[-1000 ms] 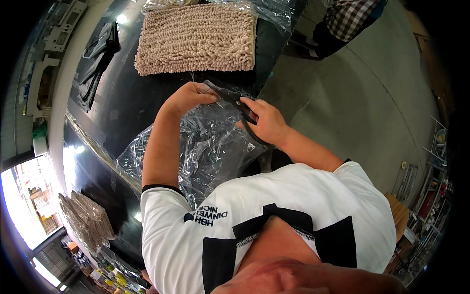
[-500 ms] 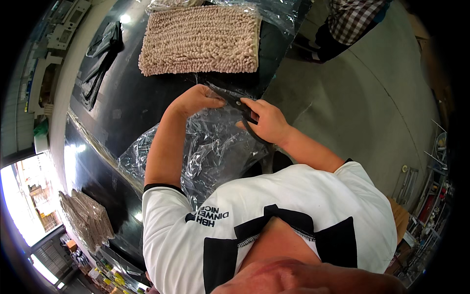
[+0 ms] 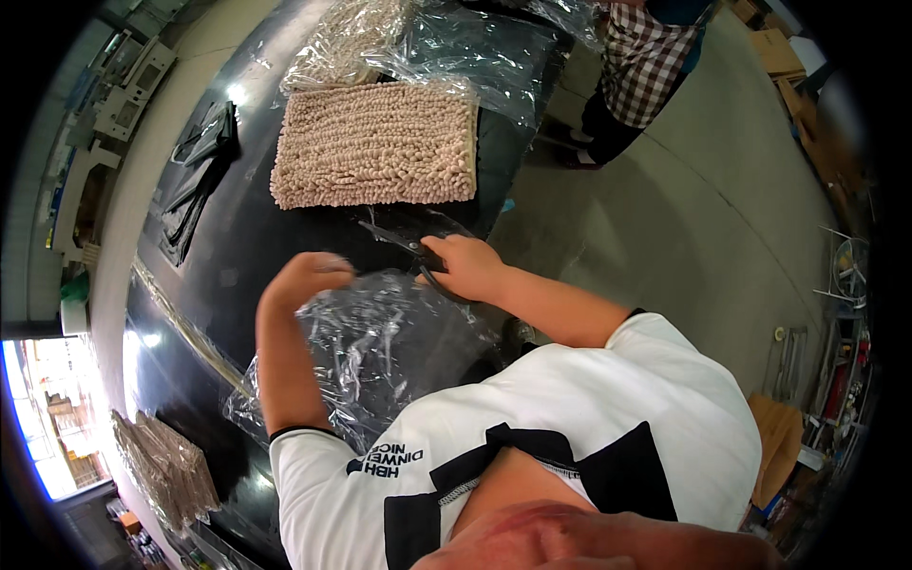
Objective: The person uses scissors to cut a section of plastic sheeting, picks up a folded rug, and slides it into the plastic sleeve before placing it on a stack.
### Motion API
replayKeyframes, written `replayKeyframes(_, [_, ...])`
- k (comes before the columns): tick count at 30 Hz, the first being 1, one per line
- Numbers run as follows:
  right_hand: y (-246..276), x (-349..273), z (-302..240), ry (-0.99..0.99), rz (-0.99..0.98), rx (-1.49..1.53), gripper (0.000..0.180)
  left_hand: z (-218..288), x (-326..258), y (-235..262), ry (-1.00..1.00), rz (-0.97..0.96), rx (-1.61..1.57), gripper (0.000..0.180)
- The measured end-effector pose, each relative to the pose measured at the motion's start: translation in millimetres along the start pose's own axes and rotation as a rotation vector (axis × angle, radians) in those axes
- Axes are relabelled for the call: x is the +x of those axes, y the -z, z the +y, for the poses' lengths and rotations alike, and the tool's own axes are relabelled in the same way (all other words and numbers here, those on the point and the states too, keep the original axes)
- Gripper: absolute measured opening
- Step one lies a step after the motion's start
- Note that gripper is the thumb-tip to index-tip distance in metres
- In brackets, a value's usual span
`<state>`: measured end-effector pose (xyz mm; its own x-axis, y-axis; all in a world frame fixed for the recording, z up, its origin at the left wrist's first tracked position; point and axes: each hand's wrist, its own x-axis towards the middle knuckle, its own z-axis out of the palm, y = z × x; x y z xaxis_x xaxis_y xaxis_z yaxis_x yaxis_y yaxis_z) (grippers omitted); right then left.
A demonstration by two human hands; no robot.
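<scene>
My right hand (image 3: 467, 268) is closed around the handles of black scissors (image 3: 415, 248), whose blades point up and to the left over the dark table. My left hand (image 3: 306, 278) is to the left of the blades, slightly blurred, its fingers pinched on the upper edge of a crinkled clear plastic bag (image 3: 375, 332). The bag hangs from there toward my chest and spreads under my left forearm. A thin strip of clear film (image 3: 445, 222) lies by the scissors. Beyond my hands a beige chenille mat (image 3: 375, 142) lies flat on the table.
More mats in clear plastic (image 3: 351, 43) lie at the far end of the black table (image 3: 223, 313). Folded dark bags (image 3: 201, 171) lie at the left, wrapped mats (image 3: 166, 465) at the lower left. Another person in a checked garment (image 3: 646, 71) stands beyond the table's right edge.
My left hand has moved left, away from the scissors, with the plastic bag's edge. My right hand and the scissors sit lower and further left in view. The whole view has shifted.
</scene>
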<state>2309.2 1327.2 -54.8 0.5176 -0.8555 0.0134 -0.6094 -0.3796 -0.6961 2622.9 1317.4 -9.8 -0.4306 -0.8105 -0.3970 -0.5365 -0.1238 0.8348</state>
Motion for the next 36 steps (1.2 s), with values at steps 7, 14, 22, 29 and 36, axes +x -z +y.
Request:
replayKeyframes(7, [-63.7, 60.4, -17.3, 0.024, -0.277, -0.318, 0.044, -93.8, -170.0, 140.6, 0.498, 0.626, -0.241, 0.034])
replayKeyframes(14, [-60.0, 80.0, -33.4, -0.141, -0.431, -0.573, 0.048, -80.4, -160.5, 213.1, 0.404, 0.541, 0.356, 0.039])
replayKeyframes(22, [-67.2, 32.8, -16.7, -0.2, -0.185, -0.541, 0.061, -36.7, 23.6, 102.1, -0.11, 1.444, 0.894, 0.084])
replayKeyframes(29, [-50.9, 0.7, 13.8, -0.041, -0.139, -0.575, 0.06, -57.0, -83.9, -123.8, -0.158, 0.515, 0.76, 0.096])
replayKeyframes(36, [-7.3, -5.3, 16.2, 0.128, 0.008, -0.554, 0.051, -132.8, -174.9, -107.7, -0.049, 0.311, 0.803, 0.083])
